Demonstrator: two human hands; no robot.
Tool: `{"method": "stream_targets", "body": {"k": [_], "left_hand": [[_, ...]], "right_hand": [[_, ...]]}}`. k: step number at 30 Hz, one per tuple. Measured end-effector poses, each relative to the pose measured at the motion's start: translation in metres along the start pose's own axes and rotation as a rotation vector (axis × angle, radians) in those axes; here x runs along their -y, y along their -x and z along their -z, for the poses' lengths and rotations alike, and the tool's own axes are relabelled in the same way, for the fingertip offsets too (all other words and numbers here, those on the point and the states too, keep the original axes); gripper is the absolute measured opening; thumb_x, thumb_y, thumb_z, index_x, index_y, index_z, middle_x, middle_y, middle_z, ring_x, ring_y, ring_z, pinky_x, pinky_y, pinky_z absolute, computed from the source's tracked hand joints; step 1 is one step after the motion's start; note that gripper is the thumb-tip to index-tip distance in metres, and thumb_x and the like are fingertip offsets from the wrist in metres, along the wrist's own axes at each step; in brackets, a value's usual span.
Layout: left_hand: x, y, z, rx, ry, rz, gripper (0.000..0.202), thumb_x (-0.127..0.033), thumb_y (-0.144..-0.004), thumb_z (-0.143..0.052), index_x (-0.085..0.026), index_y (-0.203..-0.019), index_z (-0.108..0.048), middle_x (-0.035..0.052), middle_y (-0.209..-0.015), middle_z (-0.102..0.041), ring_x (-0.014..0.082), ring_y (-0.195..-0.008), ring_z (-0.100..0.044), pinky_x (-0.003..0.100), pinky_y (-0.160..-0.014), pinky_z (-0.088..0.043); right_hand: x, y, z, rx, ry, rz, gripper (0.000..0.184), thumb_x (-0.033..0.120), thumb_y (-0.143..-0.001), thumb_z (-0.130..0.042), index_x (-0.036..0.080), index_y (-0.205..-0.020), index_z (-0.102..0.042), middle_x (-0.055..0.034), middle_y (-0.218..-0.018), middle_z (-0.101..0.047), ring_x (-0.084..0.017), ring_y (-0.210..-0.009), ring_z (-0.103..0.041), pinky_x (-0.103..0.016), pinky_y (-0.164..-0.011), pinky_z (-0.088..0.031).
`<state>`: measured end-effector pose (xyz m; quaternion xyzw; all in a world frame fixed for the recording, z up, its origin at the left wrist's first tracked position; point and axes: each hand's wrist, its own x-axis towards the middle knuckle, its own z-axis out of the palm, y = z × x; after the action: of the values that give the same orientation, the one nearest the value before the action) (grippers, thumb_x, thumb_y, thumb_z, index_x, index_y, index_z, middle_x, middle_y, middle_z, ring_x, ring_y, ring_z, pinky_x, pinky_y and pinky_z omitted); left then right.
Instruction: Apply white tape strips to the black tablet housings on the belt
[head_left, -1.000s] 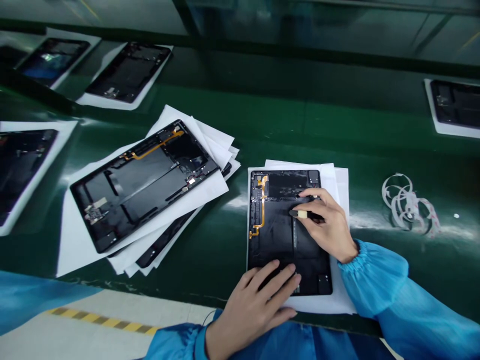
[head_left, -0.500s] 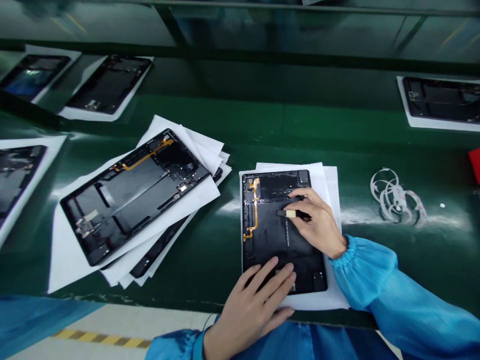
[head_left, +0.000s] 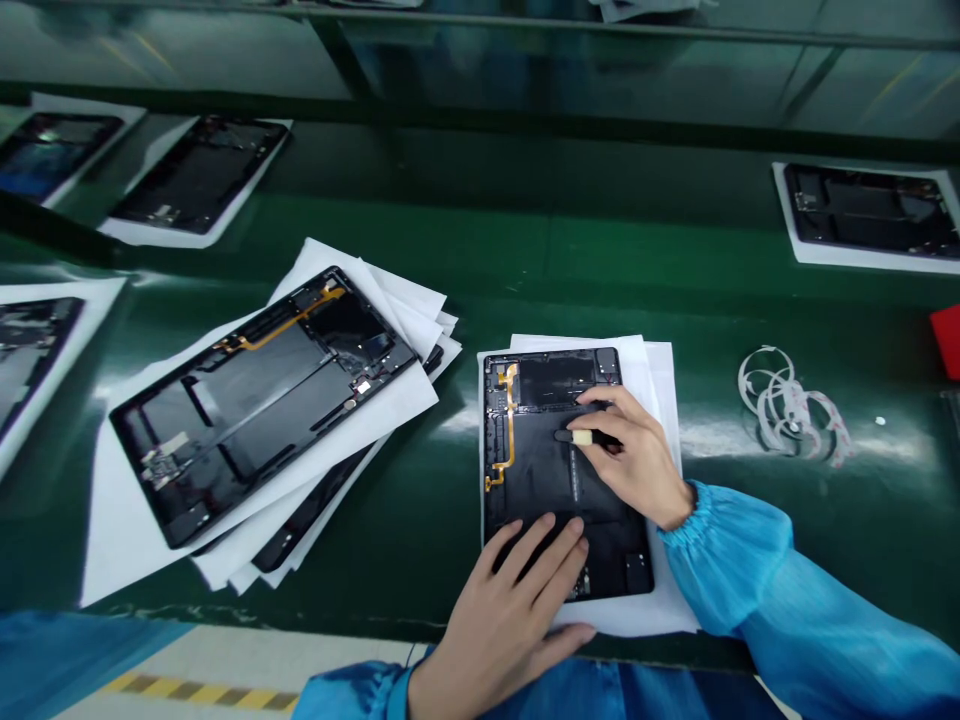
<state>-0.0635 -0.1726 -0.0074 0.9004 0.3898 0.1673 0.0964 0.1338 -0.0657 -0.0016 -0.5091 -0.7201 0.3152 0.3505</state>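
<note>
Hidden/cut off: the right hand (head_left: 634, 455) covers the middle-right of the open tablet chassis (head_left: 559, 470), and the left hand (head_left: 510, 600) covers part of its near end, so what lies under them can't be read. The small tool (head_left: 581, 437) shows only a dark tip and cream collar; the rest sits inside the grip. Both blue sleeves run out of frame at the bottom. Other chassis are clipped by the frame: one at the belt's left edge (head_left: 30, 350), one far left (head_left: 52, 150), one at the right (head_left: 874, 210). A red object (head_left: 946, 340) is cut by the right border; can't tell what it is.

Edges/room: the worked chassis lies on white paper sheets (head_left: 660, 380) close to the near edge of the green belt (head_left: 525, 250). Left of it, w/ a strip of bare belt between, sits a tilted stack of chassis and paper (head_left: 262, 400). To the right, bare belt up to a curl of peeled liner strips (head_left: 787, 405). Belt's far side is mostly open.

Chassis look: black, back off, inside up, orange flex cable (head_left: 510, 420) along its left side, dark rectangular panel at the far end.

Hands: right closed on the tool, tip pressed to the chassis centre; left flat, fingers spread, resting on the near end.
</note>
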Motion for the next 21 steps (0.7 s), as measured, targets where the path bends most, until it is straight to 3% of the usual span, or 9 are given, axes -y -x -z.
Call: {"method": "stream_targets", "body": {"k": [21], "left_hand": [[0.0019,0.0000,-0.0045,-0.041,0.021,-0.039,0.048,-0.056,-0.090,-0.058,-0.019,-0.119,-0.068,0.0030,-0.128,-0.066,0.0223,-0.118,-0.055,0.038,-0.118,-0.019]], "right_hand": [[-0.0018,0.0010,-0.0013,0.011,0.013,-0.007,0.029,0.000,-0.080,-0.051,0.020,-0.091,-0.070,-0.0078,-0.119,-0.061,-0.017,-0.085,-0.065,-0.033,-0.079,-0.058]]}}
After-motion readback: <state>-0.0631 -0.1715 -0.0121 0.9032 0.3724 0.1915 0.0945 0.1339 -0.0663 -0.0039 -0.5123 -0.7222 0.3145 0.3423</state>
